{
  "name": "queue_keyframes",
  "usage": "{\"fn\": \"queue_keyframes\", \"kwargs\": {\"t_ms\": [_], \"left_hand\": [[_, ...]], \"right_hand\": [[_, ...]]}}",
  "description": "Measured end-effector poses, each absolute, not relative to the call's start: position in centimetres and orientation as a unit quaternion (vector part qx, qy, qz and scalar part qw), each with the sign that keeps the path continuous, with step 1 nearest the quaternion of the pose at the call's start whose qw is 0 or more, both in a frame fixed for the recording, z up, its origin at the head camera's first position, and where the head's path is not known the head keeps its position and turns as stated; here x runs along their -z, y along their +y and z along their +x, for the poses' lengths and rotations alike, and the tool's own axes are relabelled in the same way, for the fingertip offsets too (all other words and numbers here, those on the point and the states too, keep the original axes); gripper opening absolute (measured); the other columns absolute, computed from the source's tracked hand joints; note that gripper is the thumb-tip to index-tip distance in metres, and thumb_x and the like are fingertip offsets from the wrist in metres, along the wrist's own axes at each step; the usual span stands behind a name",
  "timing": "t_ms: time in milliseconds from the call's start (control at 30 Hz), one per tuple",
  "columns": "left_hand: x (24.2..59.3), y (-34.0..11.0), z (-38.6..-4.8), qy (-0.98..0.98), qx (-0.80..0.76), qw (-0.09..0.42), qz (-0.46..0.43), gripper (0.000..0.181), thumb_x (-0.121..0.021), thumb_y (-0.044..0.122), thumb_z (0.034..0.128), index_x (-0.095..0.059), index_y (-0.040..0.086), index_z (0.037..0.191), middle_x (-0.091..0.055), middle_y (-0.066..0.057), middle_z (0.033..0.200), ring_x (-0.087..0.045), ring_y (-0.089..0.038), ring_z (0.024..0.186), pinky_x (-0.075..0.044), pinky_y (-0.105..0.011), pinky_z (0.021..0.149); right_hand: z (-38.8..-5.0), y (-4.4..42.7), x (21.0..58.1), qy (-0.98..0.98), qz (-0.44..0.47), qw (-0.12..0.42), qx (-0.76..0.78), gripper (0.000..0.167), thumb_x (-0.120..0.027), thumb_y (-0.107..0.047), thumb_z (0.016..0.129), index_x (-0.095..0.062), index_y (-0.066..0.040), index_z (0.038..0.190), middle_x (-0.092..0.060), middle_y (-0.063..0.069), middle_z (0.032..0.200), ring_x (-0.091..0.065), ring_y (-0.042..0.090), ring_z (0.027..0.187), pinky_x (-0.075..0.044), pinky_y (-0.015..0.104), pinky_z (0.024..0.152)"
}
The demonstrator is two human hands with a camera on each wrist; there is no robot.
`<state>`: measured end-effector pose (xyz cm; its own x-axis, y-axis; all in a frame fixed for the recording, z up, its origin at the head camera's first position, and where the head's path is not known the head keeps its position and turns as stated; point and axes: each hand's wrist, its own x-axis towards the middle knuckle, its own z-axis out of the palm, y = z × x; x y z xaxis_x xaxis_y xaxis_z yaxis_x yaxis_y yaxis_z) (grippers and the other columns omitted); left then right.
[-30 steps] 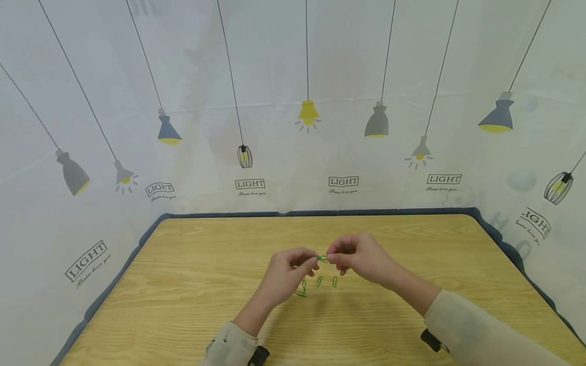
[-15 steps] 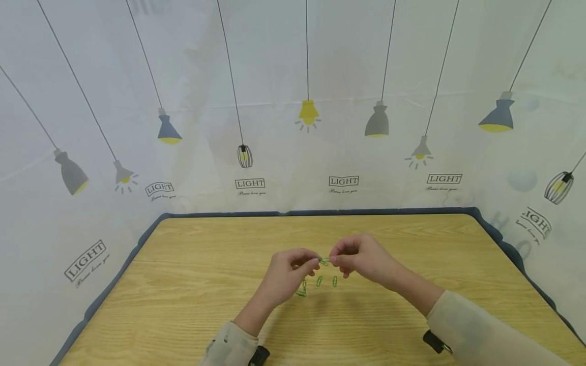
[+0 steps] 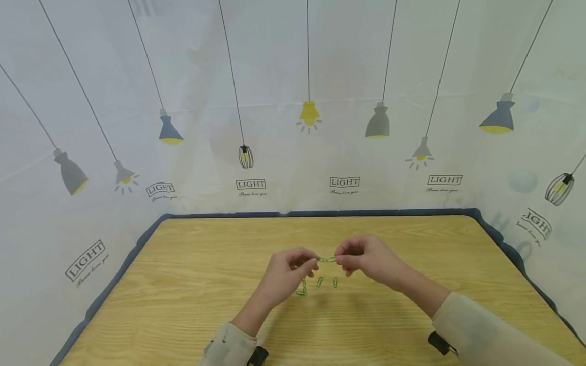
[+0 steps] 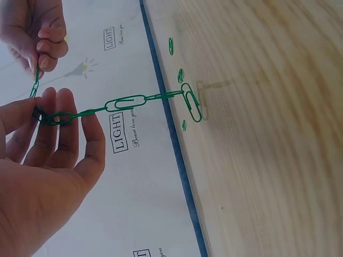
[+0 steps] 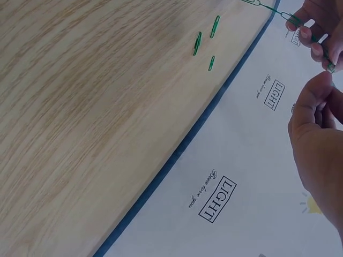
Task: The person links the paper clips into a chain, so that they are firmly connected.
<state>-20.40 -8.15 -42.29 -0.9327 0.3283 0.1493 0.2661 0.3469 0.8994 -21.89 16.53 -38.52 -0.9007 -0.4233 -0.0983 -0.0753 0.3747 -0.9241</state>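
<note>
A chain of linked green paper clips (image 4: 126, 103) hangs from my left hand (image 3: 285, 278), which pinches it between thumb and fingers. In the left wrist view the chain passes over the fingers, and its lowest clip hangs sideways near the table. My right hand (image 3: 370, 260) pinches a green paper clip (image 4: 37, 74) at the chain's other end, mostly hidden by the fingertips. Between the two hands the clips stretch in a nearly straight line above the table.
Three loose green paper clips (image 5: 215, 27) lie on the wooden table (image 3: 183, 305) below the hands. A white curtain (image 3: 274, 66) printed with lamps surrounds the table's back and sides, with a dark blue edge (image 3: 220, 214) along the tabletop.
My right hand has drawn slightly to the right, away from the left. The clips between the hands have gone from bunched to stretched out. The left hand has hardly moved.
</note>
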Motion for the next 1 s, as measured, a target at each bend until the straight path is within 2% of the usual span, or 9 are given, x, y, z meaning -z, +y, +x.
{"fn": "queue_keyframes", "kwargs": {"t_ms": [233, 433, 633, 1000], "left_hand": [[42.7, -8.4, -20.5, 0.814, -0.547, 0.068, 0.184, 0.018, -0.067, 0.024, 0.1065, -0.076, 0.013, 0.118, -0.079, -0.007, 0.108, -0.073, -0.014, 0.093, -0.060, -0.027, 0.082], [42.8, -8.3, -20.4, 0.813, -0.544, 0.086, 0.190, 0.026, -0.070, 0.026, 0.1051, -0.072, 0.013, 0.127, -0.079, -0.007, 0.113, -0.072, -0.014, 0.101, -0.060, -0.032, 0.091], [43.0, -8.2, -20.5, 0.810, -0.545, 0.099, 0.193, 0.028, -0.071, 0.027, 0.1043, -0.071, 0.016, 0.129, -0.078, -0.003, 0.112, -0.070, -0.015, 0.105, -0.058, -0.042, 0.098], [42.7, -7.8, -20.4, 0.805, -0.549, 0.103, 0.199, 0.031, -0.070, 0.032, 0.1050, -0.072, 0.015, 0.131, -0.077, -0.005, 0.121, -0.071, -0.017, 0.113, -0.060, -0.043, 0.100]], "right_hand": [[-21.6, 16.4, 38.6, 0.828, -0.144, 0.117, 0.530, 0.012, -0.068, -0.010, 0.104, -0.072, -0.001, 0.111, -0.074, 0.009, 0.098, -0.070, 0.020, 0.087, -0.063, 0.029, 0.079], [-21.2, 15.8, 38.5, 0.830, -0.155, 0.069, 0.531, 0.009, -0.070, -0.006, 0.103, -0.073, 0.000, 0.108, -0.075, 0.010, 0.101, -0.072, 0.019, 0.086, -0.063, 0.025, 0.078], [-20.8, 15.3, 38.6, 0.823, -0.180, 0.059, 0.536, 0.007, -0.069, -0.003, 0.102, -0.073, 0.000, 0.106, -0.075, 0.014, 0.103, -0.073, 0.020, 0.086, -0.064, 0.025, 0.078], [-20.6, 15.1, 39.0, 0.818, -0.199, 0.057, 0.537, 0.006, -0.069, -0.003, 0.102, -0.073, -0.001, 0.106, -0.074, 0.012, 0.100, -0.073, 0.017, 0.086, -0.064, 0.025, 0.078]]}}
